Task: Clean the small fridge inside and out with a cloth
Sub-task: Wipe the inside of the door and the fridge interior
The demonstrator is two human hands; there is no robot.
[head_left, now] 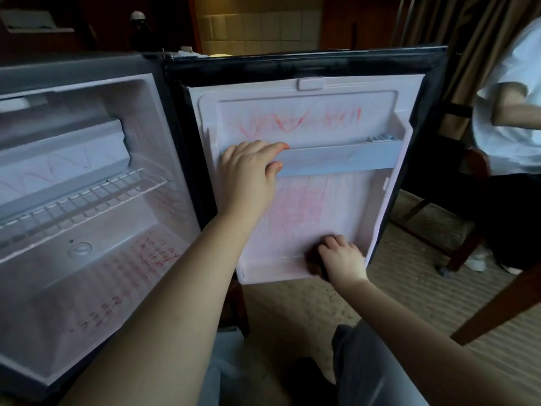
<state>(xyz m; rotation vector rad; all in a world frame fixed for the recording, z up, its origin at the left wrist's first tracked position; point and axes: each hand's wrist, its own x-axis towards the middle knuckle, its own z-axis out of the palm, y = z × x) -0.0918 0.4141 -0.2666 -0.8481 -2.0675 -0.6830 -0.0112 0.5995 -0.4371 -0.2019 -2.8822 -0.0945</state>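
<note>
The small fridge (87,159) stands open on the left, its white interior marked with red scribbles on the floor and walls. Its door (328,200) is swung open to the right, and the inner panel carries red scribbles above and below the door shelf rail (345,159). My left hand (248,171) grips the left end of that rail, fingers over its top and thumb on its front. My right hand (341,257) presses a dark cloth (314,260) against the bottom of the door panel; most of the cloth is hidden under the hand.
A wire shelf (79,200) crosses the fridge interior below a freezer box (64,148). Another person in a white shirt (509,118) sits at the right on a dark wooden chair (468,247). Patterned carpet (409,288) lies below the door. My knee (369,361) is near the bottom.
</note>
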